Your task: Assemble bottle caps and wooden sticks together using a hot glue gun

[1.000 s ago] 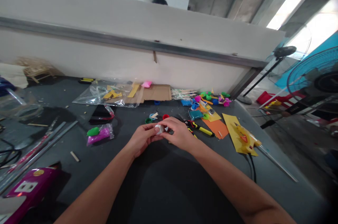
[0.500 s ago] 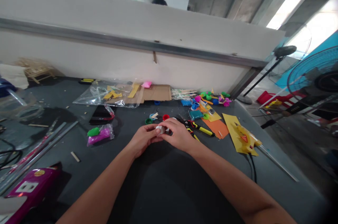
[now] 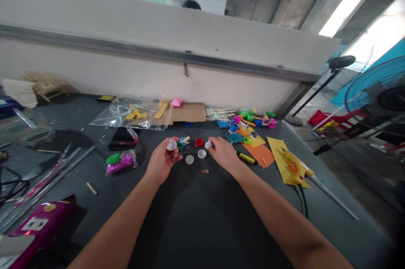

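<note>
My left hand (image 3: 161,161) holds a white plastic bottle cap (image 3: 171,145) in its fingertips, with the hollow side showing. My right hand (image 3: 223,153) pinches a second white cap (image 3: 208,145) at its fingertips. Between the hands, two more white caps (image 3: 189,159) (image 3: 201,153) lie on the dark tabletop (image 3: 196,201). A red cap (image 3: 199,142) and a green cap (image 3: 179,145) stand just beyond them. A small blue ring (image 3: 183,139) lies beside the green cap. A tiny cardboard scrap (image 3: 205,171) lies below the caps.
A yellow-handled tool (image 3: 246,158) lies right of my right hand, by orange and yellow card sheets (image 3: 289,167). Colourful small parts (image 3: 253,120) and a plastic bag with cardboard (image 3: 145,115) lie along the wall. A bag of pink clay (image 3: 122,163) lies left.
My hands were together around a white cap and have moved apart. Each now holds a white cap, and two white caps have appeared on the table. The pliers-like tool is no longer visible.
</note>
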{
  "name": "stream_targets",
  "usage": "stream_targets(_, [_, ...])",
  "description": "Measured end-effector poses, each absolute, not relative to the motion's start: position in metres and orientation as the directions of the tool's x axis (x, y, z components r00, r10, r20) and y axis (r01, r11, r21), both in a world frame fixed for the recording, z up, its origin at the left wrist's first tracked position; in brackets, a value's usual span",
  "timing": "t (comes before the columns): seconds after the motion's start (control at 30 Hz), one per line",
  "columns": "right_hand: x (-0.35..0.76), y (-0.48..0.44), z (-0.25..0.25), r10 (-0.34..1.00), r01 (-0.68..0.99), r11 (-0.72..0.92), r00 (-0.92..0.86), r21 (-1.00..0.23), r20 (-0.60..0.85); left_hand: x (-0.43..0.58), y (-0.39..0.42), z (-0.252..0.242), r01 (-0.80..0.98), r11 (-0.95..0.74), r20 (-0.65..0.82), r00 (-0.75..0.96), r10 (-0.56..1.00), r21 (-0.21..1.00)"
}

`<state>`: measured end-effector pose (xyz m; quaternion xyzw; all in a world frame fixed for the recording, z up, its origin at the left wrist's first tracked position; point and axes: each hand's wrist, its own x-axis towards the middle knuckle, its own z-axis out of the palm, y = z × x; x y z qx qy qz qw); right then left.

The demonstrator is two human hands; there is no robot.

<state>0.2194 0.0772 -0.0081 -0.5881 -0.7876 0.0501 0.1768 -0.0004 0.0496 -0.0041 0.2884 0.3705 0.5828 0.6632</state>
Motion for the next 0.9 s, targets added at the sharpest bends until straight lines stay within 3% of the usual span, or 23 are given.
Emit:
stream_targets(0.17, [0.214,0.071,-0.003,0.923,0.895,0.332,-0.244,-0.299,0.296,0.005,0.047,-0.005,-0.48,0.164,-0.171,0.029,0.985,0.862])
stream_targets(0.3, [0.203,0.061,0.004,0.845,0.831,0.492,-0.384,-0.258,0.373,0.004,0.048,-0.007,-0.482,0.169,-0.184,0.016,0.983,0.86])
stream_targets(0.43, [0.197,0.055,0.002,0.774,0.768,0.616,-0.547,-0.177,0.318,0.006,0.047,-0.008,-0.437,0.172,-0.18,0.023,0.983,0.883])
stream_targets(0.63, [0.2,0.057,-0.006,0.786,0.788,0.602,-0.556,-0.13,0.269,0.009,0.046,-0.011,-0.337,0.153,-0.158,0.014,0.987,0.929])
stream_targets(0.73, [0.202,0.059,-0.005,0.813,0.795,0.566,-0.494,-0.219,0.309,0.009,0.046,-0.012,-0.312,0.136,-0.136,0.019,0.99,0.941])
stream_targets(0.9, [0.201,0.061,-0.003,0.854,0.676,0.518,-0.373,-0.523,0.364,0.012,0.043,-0.01,-0.228,0.093,-0.083,0.054,0.995,0.969])
